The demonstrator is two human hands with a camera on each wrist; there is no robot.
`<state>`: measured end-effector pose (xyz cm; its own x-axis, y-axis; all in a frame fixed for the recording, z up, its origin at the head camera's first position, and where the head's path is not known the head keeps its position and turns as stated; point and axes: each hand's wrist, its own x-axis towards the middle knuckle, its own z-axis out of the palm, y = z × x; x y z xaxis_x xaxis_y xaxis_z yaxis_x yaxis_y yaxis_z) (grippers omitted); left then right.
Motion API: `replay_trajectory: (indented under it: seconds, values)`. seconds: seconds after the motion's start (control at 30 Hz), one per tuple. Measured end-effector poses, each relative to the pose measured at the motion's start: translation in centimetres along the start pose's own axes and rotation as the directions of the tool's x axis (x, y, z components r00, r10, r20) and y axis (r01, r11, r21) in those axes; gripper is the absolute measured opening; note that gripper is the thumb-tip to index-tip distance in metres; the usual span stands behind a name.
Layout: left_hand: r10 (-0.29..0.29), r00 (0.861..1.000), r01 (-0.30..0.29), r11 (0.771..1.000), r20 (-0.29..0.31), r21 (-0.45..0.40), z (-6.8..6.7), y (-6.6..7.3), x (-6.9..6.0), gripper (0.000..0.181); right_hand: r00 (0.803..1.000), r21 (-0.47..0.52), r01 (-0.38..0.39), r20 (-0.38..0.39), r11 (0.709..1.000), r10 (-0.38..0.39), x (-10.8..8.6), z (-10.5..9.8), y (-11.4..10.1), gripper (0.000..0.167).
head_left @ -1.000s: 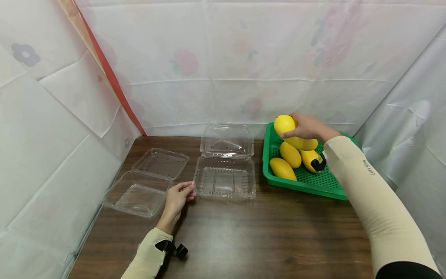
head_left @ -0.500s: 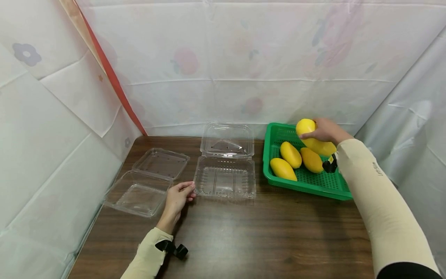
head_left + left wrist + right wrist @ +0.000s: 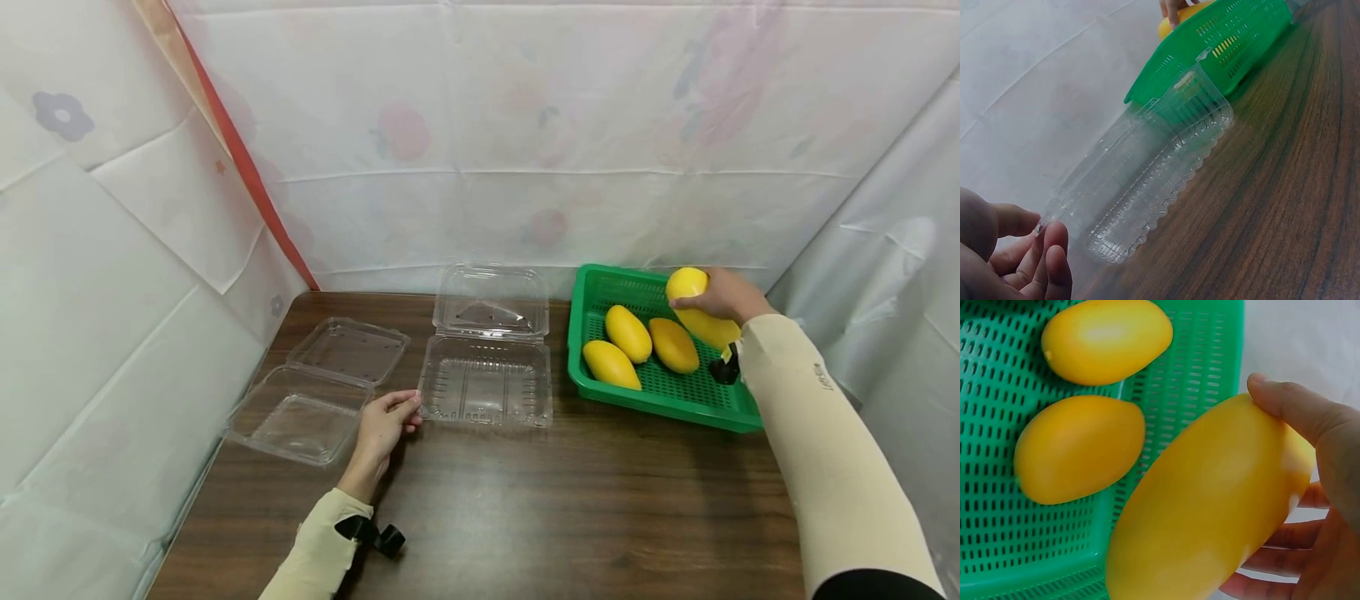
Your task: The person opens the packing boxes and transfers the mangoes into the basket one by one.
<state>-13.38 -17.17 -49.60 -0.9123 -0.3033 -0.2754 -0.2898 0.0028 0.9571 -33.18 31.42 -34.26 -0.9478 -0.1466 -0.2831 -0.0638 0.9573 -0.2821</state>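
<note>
My right hand (image 3: 729, 293) holds a large yellow mango (image 3: 1210, 500) over the right part of a green slotted basket (image 3: 660, 402). The thumb lies on one side of the fruit and the fingers curl round the other. In the basket lie three more mangoes (image 3: 673, 345). My left hand (image 3: 381, 429) pinches the near left edge of a clear plastic clamshell container (image 3: 485, 392). Its lid (image 3: 491, 300) stands raised at the back. The left wrist view shows thumb and fingertips on the rim of the container (image 3: 1147, 175), with no fruit inside.
A second clear clamshell container (image 3: 300, 421) lies with its lid folded back, left of my left hand. Everything stands on a dark wood table (image 3: 525, 517). White patterned sheeting (image 3: 480, 142) hangs behind and at both sides.
My right hand has carried the mango to the right and slightly down, across the basket, uncovering the mangoes below. The left hand keeps its pinch on the container.
</note>
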Motion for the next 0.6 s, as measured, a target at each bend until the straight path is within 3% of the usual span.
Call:
replay_trajectory:
  seconds: [0.13,0.27,0.6]
  values:
    - [-0.009,1.000,0.009,1.000,0.001,0.006,0.0,0.0,-0.1,0.030,0.999,-0.053,-0.031,-0.016,0.998,0.030,0.0,0.7,1.0,0.086]
    - [-0.009,1.000,0.009,1.000,-0.003,0.004,0.0,0.0,-0.1,0.030,0.997,-0.118,-0.079,-0.023,0.990,0.076,-0.2,1.8,2.0,0.097]
    - [-0.009,1.000,0.009,1.000,0.003,0.004,-0.1,0.1,-0.4,0.032,0.985,-0.139,-0.164,0.025,0.977,0.169,-0.4,4.6,4.0,0.110]
